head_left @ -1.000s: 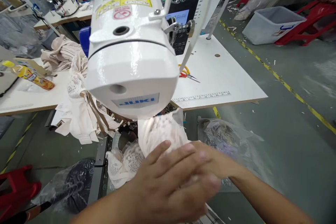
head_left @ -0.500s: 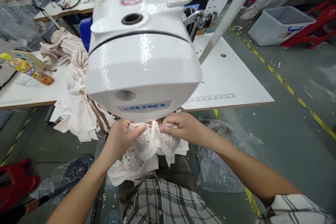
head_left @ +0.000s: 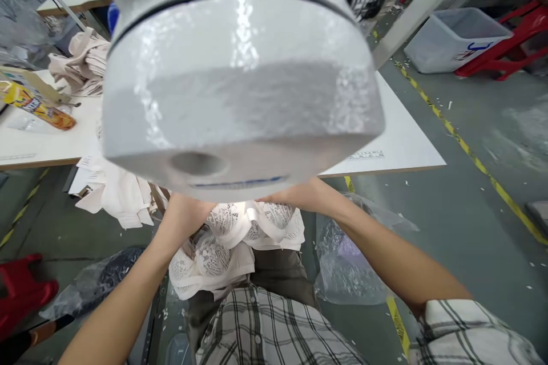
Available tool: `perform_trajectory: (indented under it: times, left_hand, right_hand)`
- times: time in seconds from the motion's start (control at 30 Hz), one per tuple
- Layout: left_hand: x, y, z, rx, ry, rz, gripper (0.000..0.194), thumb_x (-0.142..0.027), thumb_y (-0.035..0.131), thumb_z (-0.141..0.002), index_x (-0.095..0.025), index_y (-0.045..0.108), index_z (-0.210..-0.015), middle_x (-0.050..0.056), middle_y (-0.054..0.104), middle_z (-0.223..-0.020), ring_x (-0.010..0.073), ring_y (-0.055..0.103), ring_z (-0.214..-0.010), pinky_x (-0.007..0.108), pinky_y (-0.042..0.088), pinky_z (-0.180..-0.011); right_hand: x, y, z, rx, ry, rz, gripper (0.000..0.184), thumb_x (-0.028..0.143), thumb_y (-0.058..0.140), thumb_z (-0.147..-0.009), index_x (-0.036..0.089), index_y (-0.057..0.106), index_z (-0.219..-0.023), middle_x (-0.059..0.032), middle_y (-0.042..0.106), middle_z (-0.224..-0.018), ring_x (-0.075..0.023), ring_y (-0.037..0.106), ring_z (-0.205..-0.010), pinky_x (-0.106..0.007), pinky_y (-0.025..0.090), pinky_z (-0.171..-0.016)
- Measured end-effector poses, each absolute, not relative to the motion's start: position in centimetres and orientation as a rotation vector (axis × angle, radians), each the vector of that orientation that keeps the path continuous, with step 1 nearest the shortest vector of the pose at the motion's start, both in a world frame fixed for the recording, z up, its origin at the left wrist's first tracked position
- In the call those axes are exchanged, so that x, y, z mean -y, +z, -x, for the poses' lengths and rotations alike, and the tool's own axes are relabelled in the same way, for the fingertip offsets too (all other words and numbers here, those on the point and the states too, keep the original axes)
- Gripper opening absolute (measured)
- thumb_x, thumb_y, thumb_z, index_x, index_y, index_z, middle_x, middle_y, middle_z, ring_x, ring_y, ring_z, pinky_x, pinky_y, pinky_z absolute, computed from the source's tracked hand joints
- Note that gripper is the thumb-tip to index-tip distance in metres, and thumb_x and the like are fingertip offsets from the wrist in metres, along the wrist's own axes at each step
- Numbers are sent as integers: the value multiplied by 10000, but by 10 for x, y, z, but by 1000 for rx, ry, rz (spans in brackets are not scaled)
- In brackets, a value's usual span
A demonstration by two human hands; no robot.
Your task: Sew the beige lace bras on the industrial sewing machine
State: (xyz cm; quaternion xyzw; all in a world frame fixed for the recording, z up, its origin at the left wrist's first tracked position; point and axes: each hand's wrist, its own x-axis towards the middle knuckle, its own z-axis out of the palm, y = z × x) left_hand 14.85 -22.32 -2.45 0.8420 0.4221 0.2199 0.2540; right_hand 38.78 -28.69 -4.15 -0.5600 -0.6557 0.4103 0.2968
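Observation:
The white head of a sewing machine [head_left: 240,80] fills the upper middle of the view, very close to the camera. Below it hangs a cream lace garment [head_left: 240,234]. My left hand [head_left: 184,217] and my right hand [head_left: 299,197] both reach up to the garment's top edge just under the machine head. The fingers of both hands are hidden behind the machine head, so their grip does not show. A plaid shirt [head_left: 274,331] is at the bottom of the view.
A white work table [head_left: 406,137] extends to the right behind the machine. A heap of cream garments [head_left: 115,199] hangs off the left table, where a yellow packet [head_left: 34,108] lies. Clear plastic bags [head_left: 351,262] sit on the floor. A grey tub [head_left: 454,40] and red stools [head_left: 505,34] stand far right.
The camera has moved closer under the machine head, which now covers more of the view. Both hands have gone up with the lace garment until their fingers are hidden behind it.

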Motion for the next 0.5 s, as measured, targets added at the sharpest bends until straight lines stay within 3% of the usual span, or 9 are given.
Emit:
perform_trajectory:
  times: [0.3, 0.4, 0.5]
  left_hand:
    - [219, -36, -140, -1178, 572, -2413, 224, -326, 577, -773, -239, 441, -618, 20, 577, -600, 211, 581, -674, 331, 523, -705]
    - [221, -27, -142, -1177, 561, -2345, 191, -313, 541, -775, -232, 441, -635, 20, 597, -631, 190, 567, -656, 318, 512, -686]
    - [221, -20, -144, -1149, 606, -2334, 148, -285, 509, -776, -225, 442, -658, 17, 592, -646, 173, 548, -659, 301, 500, -683]
  right_hand:
    - [284, -46, -388, 1666, 1094, 1480, 331, 525, 728, -770, 205, 645, -752, -30, 630, -738, -261, 641, -796, -396, 507, -768]
    - [287, -68, -391, 1570, 1053, 1457, 409, 573, 748, -739, 210, 659, -904, -58, 678, -923, -288, 645, -928, -443, 493, -888]
    - [297, -107, -390, 1336, 1111, 1412, 682, 700, 686, -739, 216, 595, -1211, -124, 642, -1212, -324, 609, -1105, -471, 460, -989]
